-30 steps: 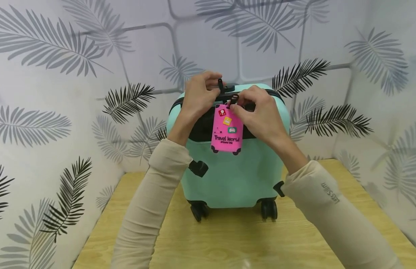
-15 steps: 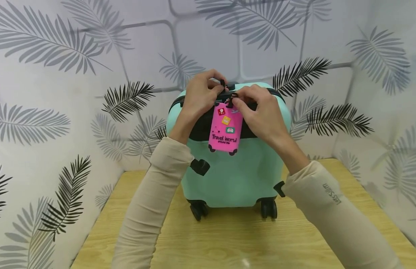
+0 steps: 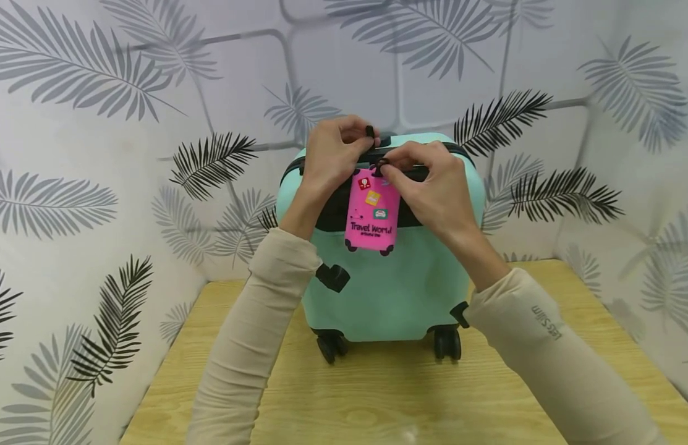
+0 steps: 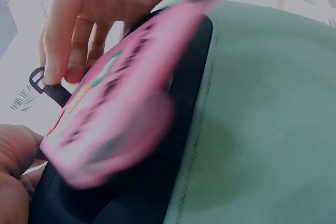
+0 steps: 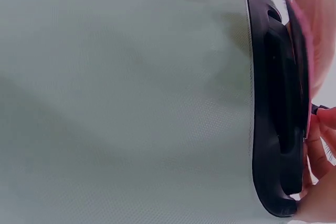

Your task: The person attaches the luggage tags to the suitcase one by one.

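A pink luggage tag [image 3: 373,216] with small travel patches hangs in front of the mint-green suitcase [image 3: 394,284], near its black top handle. My right hand [image 3: 435,179] pinches the black buckle [image 3: 381,164] of the tag's strap between thumb and fingers. Just left of it, my left hand [image 3: 332,154] pinches the upright black strap end [image 3: 369,131]. In the left wrist view the tag [image 4: 126,98] is blurred and tilted, and the buckle [image 4: 38,78] shows at my right fingertips. The right wrist view has the tag [image 5: 302,51] edge-on beside the black side handle [image 5: 262,108].
The suitcase stands on black wheels [image 3: 447,343] on a wooden table [image 3: 366,395]. Behind it rises a leaf-patterned backdrop [image 3: 238,93]. Black straps or cameras on my wrists [image 3: 334,277] sit close to the suitcase front.
The tag has swung slightly left. The strap end and buckle have come a little closer together, with the strap end lower between my left fingers. Both hands keep their hold.
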`<state>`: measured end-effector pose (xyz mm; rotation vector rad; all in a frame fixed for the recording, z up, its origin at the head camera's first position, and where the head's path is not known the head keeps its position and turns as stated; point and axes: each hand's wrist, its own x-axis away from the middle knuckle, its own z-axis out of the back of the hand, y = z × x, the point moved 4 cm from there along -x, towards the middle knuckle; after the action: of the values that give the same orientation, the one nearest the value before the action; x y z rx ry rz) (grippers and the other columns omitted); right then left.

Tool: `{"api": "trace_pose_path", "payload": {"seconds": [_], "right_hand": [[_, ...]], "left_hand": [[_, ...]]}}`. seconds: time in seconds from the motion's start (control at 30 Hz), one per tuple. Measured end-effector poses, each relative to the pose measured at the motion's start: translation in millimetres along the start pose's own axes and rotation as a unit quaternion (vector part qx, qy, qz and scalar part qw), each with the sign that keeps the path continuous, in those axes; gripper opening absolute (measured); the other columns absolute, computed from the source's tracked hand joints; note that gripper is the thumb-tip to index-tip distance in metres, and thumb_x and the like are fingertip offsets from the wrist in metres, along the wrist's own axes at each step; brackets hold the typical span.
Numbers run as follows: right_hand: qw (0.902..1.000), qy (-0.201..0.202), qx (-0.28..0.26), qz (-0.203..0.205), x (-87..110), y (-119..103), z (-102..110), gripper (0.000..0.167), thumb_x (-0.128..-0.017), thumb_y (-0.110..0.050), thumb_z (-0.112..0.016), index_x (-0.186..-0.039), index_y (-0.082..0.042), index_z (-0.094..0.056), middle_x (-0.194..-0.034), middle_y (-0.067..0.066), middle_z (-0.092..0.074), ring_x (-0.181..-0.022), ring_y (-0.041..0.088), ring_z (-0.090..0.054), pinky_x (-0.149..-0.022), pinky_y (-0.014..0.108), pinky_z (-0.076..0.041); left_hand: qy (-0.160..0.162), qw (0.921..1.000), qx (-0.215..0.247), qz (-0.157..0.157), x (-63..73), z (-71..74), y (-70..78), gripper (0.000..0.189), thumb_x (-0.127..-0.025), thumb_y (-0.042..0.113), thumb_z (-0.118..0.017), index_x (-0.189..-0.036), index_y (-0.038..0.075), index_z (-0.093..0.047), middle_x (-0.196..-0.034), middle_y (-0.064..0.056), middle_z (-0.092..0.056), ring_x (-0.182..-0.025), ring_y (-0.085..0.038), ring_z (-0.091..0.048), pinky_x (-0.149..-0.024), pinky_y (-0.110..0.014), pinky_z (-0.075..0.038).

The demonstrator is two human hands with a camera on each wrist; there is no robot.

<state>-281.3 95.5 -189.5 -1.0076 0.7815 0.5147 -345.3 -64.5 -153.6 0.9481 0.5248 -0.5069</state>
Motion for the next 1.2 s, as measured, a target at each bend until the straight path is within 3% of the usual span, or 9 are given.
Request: {"api": "trace_pose_path", "payload": {"seconds": [0.2,0.33,0.73,1.0,1.2], "right_hand": [[0.9977,0.024,0.03,0.056,-2.4,-1.8,-2.8,0.009,-0.092,-0.009,-0.076,-0.098,-0.005,-0.081,-0.09,0.008,-0.078,-0.091,0.025,-0.057,-0.085,0.037,-0.04],[0.9939,0.045,0.043,0.091,-1.4,-2.6,-3.7,0.007,-0.09,-0.006,-0.076,-0.095,-0.002,-0.08,-0.087,0.01,-0.077,-0.086,0.026,-0.058,-0.084,0.037,-0.039],[0.9951,0.063,0.053,0.054,-3.0,-3.1,-6.1,0.011,-0.088,-0.004,-0.079,-0.098,0.0,-0.081,-0.089,0.014,-0.079,-0.085,0.028,-0.057,-0.078,0.035,-0.038],[0.9937,0.06,0.086,0.04,-7.8,-1.1,-9.0,0.012,-0.09,-0.008,-0.077,-0.099,-0.001,-0.083,-0.091,0.013,-0.079,-0.083,0.03,-0.054,-0.077,0.039,-0.031],[0.9948,0.063,0.074,0.03,-9.8,0.2,-11.0,0.012,-0.09,-0.007,-0.075,-0.1,-0.003,-0.081,-0.09,0.011,-0.079,-0.082,0.028,-0.057,-0.082,0.042,-0.034]], "left_hand": [[-0.011,0.9964,0.077,-0.032,2.3,0.8,1.6,0.011,-0.098,0.003,-0.07,-0.104,0.005,-0.079,-0.1,-0.013,-0.078,-0.093,-0.015,-0.073,-0.088,-0.024,-0.054],[-0.032,0.9943,0.095,-0.036,3.8,-1.8,1.8,0.018,-0.096,-0.002,-0.071,-0.112,0.002,-0.078,-0.105,-0.015,-0.078,-0.094,-0.02,-0.075,-0.087,-0.025,-0.056],[-0.002,0.9971,0.07,-0.029,6.1,0.6,0.0,0.015,-0.093,0.002,-0.075,-0.107,0.001,-0.081,-0.101,-0.013,-0.08,-0.096,-0.019,-0.077,-0.085,-0.023,-0.056],[0.028,0.9864,0.161,-0.011,9.4,2.4,0.2,0.016,-0.09,-0.003,-0.078,-0.105,-0.001,-0.081,-0.1,-0.013,-0.08,-0.093,-0.014,-0.077,-0.086,-0.025,-0.058],[0.056,0.9778,0.198,-0.041,12.4,5.2,1.2,0.018,-0.091,-0.006,-0.074,-0.106,-0.001,-0.082,-0.101,-0.015,-0.079,-0.095,-0.014,-0.076,-0.086,-0.028,-0.059]]}}
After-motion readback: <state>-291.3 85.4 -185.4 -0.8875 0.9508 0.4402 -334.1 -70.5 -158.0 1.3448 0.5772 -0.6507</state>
